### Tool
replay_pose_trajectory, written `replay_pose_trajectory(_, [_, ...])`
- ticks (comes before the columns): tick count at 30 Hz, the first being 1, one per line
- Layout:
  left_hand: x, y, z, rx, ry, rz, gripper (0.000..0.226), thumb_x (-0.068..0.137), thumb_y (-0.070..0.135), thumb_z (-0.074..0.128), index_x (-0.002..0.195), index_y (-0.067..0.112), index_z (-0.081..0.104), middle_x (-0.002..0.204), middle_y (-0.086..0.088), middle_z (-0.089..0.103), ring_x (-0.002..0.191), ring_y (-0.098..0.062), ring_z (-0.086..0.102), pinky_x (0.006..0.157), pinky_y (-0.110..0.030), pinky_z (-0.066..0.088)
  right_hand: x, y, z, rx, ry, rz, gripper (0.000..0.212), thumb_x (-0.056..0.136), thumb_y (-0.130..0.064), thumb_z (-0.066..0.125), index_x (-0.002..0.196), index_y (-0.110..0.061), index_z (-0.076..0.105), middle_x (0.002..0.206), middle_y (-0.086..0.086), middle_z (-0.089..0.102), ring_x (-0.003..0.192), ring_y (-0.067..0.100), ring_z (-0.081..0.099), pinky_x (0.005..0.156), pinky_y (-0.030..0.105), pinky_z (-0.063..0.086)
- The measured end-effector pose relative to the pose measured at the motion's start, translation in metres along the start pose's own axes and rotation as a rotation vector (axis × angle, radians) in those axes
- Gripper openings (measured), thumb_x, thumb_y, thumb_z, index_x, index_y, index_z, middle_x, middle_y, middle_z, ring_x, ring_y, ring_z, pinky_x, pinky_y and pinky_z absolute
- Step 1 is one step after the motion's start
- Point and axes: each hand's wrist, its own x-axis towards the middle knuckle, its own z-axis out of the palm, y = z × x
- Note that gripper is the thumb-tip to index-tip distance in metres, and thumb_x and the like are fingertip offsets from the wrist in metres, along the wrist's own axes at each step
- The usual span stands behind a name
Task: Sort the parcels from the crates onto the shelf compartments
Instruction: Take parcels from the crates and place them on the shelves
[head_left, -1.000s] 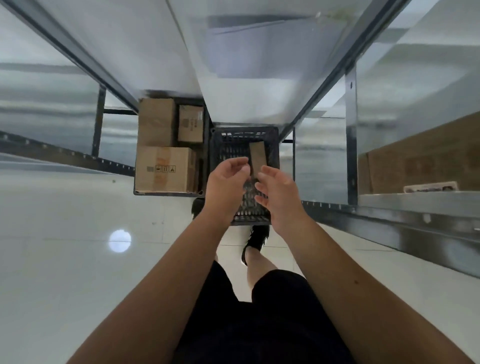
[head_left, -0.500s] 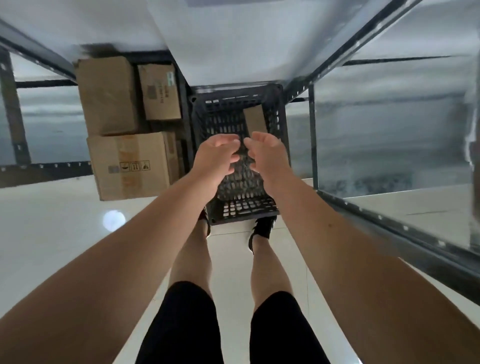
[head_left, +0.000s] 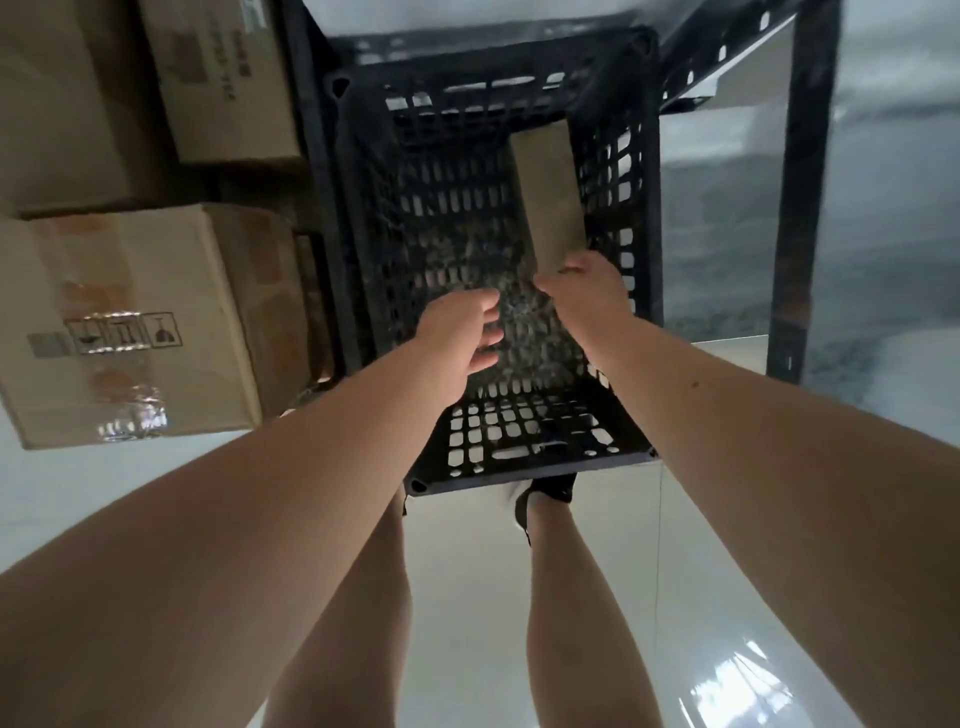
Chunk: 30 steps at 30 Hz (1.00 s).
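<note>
The crate (head_left: 644, 182) is showing black, pierced by a lattice of slots; the parcel (head_left: 548, 197) is showing plain brown; the tan carton (head_left: 130, 322) is bearing black handling symbols.

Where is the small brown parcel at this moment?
In the head view, the parcel is inside the black crate, near its right wall; the right hand grips its near end.

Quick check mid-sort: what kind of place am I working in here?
Most likely a stockroom or warehouse aisle: a dark metal shelving frame, stacked cardboard boxes beside it, and a black plastic crate on the glossy floor holding a parcel.
</note>
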Motion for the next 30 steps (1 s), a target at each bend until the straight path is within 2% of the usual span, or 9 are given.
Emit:
replay_pose_trajectory(3, [0.041,0.0,0.009,-0.015,0.007,-0.007,0.019,0.109,0.022,0.053,0.099,0.031,0.066,0.127,0.001,0.069,0.116,-0.02,0.067,0.101,-0.045,0.057,0.036,0.015,0.002,-0.007,0.026,-0.001,0.063,0.099,-0.03,0.068,0.156,-0.016,0.046,0.128,-0.001,0.065,0.092,0.01,0.062,0.071,0.024,0.047])
replay_pose_trajectory(5, [0.064,0.001,0.016,-0.036,-0.006,-0.012,0.019,0.109,0.022,0.052,0.099,0.031,0.066,0.131,0.0,0.068,0.118,-0.021,0.066,0.105,-0.047,0.055,0.055,0.021,0.005,0.021,0.031,0.013,0.065,0.098,-0.029,0.068,0.158,-0.017,0.043,0.121,-0.002,0.063,0.088,0.009,0.06,0.077,0.029,0.049])
replay_pose_trajectory(9, [0.097,0.008,0.03,-0.064,-0.032,-0.011,0.011,0.109,0.024,0.054,0.113,0.026,0.063,0.132,-0.001,0.066,0.122,-0.022,0.063,0.109,-0.048,0.052,0.083,0.03,0.017,0.058,0.049,-0.011,0.063,0.095,-0.024,0.07,0.153,-0.019,0.048,0.12,-0.002,0.065,0.104,0.018,0.063,0.087,0.033,0.051])
replay_pose_trajectory(13, [0.12,0.013,0.041,-0.124,-0.041,-0.006,0.012,0.107,0.028,0.057,0.117,0.024,0.061,0.11,0.006,0.066,0.112,-0.018,0.064,0.103,-0.044,0.054,0.104,0.03,0.029,0.03,0.102,-0.051,0.072,0.093,-0.028,0.069,0.158,-0.029,0.04,0.136,-0.001,0.059,0.117,0.022,0.059,0.101,0.044,0.054])
replay_pose_trajectory(16, [0.133,0.018,0.047,-0.17,-0.049,-0.007,0.012,0.108,0.029,0.055,0.101,0.025,0.065,0.096,0.011,0.066,0.093,-0.009,0.064,0.092,-0.037,0.055,0.117,0.023,0.034,-0.008,0.128,-0.022,0.073,0.093,-0.03,0.071,0.158,-0.025,0.038,0.123,-0.001,0.054,0.106,0.023,0.056,0.093,0.04,0.054])
replay_pose_trajectory(18, [0.141,0.02,0.051,-0.185,-0.059,0.0,0.018,0.109,0.031,0.055,0.095,0.027,0.065,0.092,0.013,0.068,0.093,-0.008,0.065,0.096,-0.036,0.053,0.125,0.018,0.036,-0.012,0.151,-0.021,0.068,0.089,-0.029,0.074,0.151,-0.024,0.045,0.118,-0.004,0.056,0.101,0.022,0.058,0.084,0.036,0.052])
replay_pose_trajectory(22, [0.156,0.026,0.056,-0.228,-0.078,0.04,0.017,0.106,0.039,0.059,0.101,0.025,0.068,0.109,0.007,0.07,0.107,-0.012,0.064,0.103,-0.035,0.047,0.142,0.01,0.035,-0.101,0.162,-0.046,0.031,0.088,-0.024,0.072,0.118,-0.022,0.061,0.099,0.0,0.067,0.089,0.024,0.068,0.07,0.036,0.058])
replay_pose_trajectory(26, [0.168,0.035,0.061,-0.252,-0.082,0.105,0.032,0.104,0.048,0.06,0.12,0.025,0.074,0.119,0.003,0.077,0.116,-0.017,0.069,0.106,-0.037,0.052,0.149,0.005,0.031,-0.045,0.115,0.059,0.06,0.091,-0.028,0.074,0.144,-0.018,0.048,0.116,0.003,0.062,0.087,0.022,0.061,0.071,0.036,0.049])
replay_pose_trajectory(30, [0.175,0.042,0.062,-0.187,-0.075,0.119,0.046,0.101,0.059,0.056,0.132,0.027,0.071,0.122,0.002,0.077,0.113,-0.021,0.074,0.104,-0.044,0.057,0.152,0.001,0.032,-0.028,0.075,0.082,0.069,0.088,-0.031,0.077,0.148,-0.021,0.046,0.134,0.009,0.06,0.109,0.032,0.064,0.079,0.039,0.05])
